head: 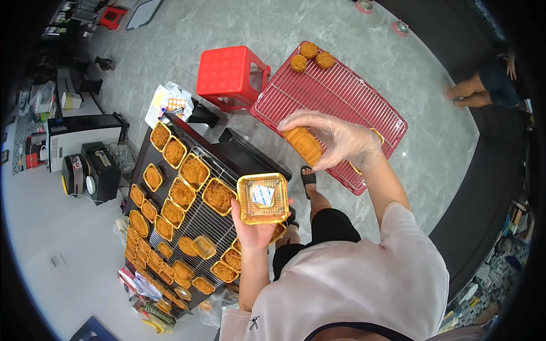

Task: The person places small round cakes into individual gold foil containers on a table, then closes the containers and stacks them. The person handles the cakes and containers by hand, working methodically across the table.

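Note:
My bare left hand (255, 232) holds up a square gold-rimmed plastic tray (242, 200). A small white-and-blue packet (263, 195) lies in the tray's bottom, with no cake in it. In a clear plastic glove, my right hand (345, 138) grips a golden-brown mooncake (303, 145) by its edges, tilted, above and to the right of the tray. The dark table (143, 172) beside my left arm carries many mooncakes in gold trays, such as a round patterned mooncake (194, 171). A wire rack (204, 226) lies under part of them.
Several mooncakes, including one (325, 60), sit on a wire rack over a red crate (326, 93). Next to it stands a red plastic stool (226, 70). A person (473, 87) is at the far right near a dark sofa (460, 204). Papers (158, 104) lie beyond the table's corner.

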Motion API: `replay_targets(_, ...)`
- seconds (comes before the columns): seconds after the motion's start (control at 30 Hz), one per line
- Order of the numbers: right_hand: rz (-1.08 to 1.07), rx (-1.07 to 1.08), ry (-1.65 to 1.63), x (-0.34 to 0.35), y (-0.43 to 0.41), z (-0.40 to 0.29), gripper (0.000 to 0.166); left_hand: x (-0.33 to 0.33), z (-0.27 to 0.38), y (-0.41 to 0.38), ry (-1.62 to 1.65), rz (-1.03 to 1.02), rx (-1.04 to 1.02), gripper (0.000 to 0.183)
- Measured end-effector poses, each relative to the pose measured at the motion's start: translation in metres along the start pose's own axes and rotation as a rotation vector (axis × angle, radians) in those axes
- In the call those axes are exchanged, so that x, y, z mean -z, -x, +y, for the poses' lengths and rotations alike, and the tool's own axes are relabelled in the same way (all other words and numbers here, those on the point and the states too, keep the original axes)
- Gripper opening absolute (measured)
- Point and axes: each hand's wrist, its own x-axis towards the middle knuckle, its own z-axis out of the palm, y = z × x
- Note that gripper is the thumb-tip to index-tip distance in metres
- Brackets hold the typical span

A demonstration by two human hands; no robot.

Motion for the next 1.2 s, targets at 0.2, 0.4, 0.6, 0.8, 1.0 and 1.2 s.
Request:
replay_targets(0.2,-0.246,0.119,0.333,-0.035,-0.005,-0.052,0.084,-0.007,-0.007,0.031,-0.074,-0.069,0.116,0.086)
replay_targets(0.4,-0.388,0.057,0.828,-0.109,-0.006,-0.099,0.074,-0.034,-0.019,0.045,-0.203,-0.18,0.069,0.074)
replay_targets(0.6,-0.269,0.192,1.255,-0.136,0.03,-0.103,0.058,-0.045,-0.034,0.049,-0.076,-0.207,0.041,0.065)
replay_targets(0.8,0.117,0.238,1.038,-0.148,0.057,-0.067,0.058,-0.049,-0.046,0.047,-0.426,-0.111,-0.091,0.06)
replay_targets(1.0,0.466,0.457,0.944,-0.154,0.072,-0.028,0.057,-0.07,-0.054,0.051,-0.886,-0.151,-0.475,0.064)
replay_targets(1.2,0.28,0.215,1.162,-0.158,0.067,-0.048,0.079,-0.076,-0.049,0.047,-0.64,-0.101,-0.347,0.065)
